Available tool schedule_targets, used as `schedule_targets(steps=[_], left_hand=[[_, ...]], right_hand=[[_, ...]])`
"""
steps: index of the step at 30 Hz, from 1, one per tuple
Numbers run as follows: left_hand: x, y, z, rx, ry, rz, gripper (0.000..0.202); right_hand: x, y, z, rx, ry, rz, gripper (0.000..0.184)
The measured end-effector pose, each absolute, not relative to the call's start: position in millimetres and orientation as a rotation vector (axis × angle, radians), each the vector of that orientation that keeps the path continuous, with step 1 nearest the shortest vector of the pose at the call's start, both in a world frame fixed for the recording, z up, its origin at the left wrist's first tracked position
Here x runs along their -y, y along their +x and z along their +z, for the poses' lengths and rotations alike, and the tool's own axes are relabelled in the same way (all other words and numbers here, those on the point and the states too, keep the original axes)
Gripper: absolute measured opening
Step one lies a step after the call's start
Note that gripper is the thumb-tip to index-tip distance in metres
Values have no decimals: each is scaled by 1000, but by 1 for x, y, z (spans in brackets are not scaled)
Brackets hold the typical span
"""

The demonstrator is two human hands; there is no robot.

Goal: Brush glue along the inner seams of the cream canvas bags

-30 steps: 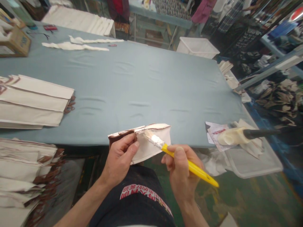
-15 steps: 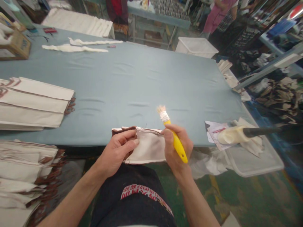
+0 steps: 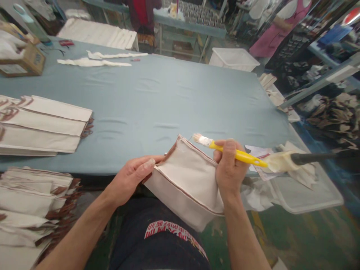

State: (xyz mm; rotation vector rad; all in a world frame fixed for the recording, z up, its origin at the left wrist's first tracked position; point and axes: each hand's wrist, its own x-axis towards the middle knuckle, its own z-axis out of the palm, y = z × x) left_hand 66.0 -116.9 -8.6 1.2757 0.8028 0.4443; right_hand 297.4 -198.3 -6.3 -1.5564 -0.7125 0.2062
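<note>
A cream fabric bag (image 3: 188, 168) with brown piped edges is held tilted at the table's front edge, one corner pointing away from me. My left hand (image 3: 135, 174) pinches its left edge between thumb and fingers. In my right hand (image 3: 231, 168) is a paintbrush (image 3: 239, 154) with a yellow handle, its pale bristles aimed left, just beyond the bag's far corner. The same hand's lower part rests against the bag's right side; whether its fingers also grip the fabric is hidden.
Stacks of cream bags (image 3: 50, 123) lie on the left of the blue-covered table (image 3: 168, 93), more (image 3: 28, 202) below. At right, a dark-handled tool with a cream-coated head (image 3: 281, 161) rests over a clear plastic bin (image 3: 315, 198). A co-worker in a pink apron (image 3: 278, 33) stands behind.
The bag has been turned and opened out, showing a wide face and a side panel. The brush has swung from upright to nearly level, and my right hand has shifted right.
</note>
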Motion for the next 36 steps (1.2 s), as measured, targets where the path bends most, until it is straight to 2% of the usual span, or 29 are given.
schedule_targets(steps=[4, 10, 18, 21, 30, 36], left_hand=[[124, 62, -17, -860, 1457, 502, 55], [134, 63, -8, -761, 1647, 417, 22], [144, 66, -2, -659, 1776, 299, 33], [139, 68, -12, -771, 1798, 396, 30], [143, 68, -10, -932, 1806, 510, 29], [152, 66, -3, -863, 1940, 671, 26]], right_hand=[[198, 311, -3, 630, -1601, 214, 55], [198, 310, -23, 655, -1646, 232, 54], [194, 308, -42, 435, -1485, 367, 50], [199, 306, -34, 372, -1411, 379, 50], [217, 263, -11, 242, -1183, 775, 50], [228, 245, 8, 354, -1238, 789, 49]])
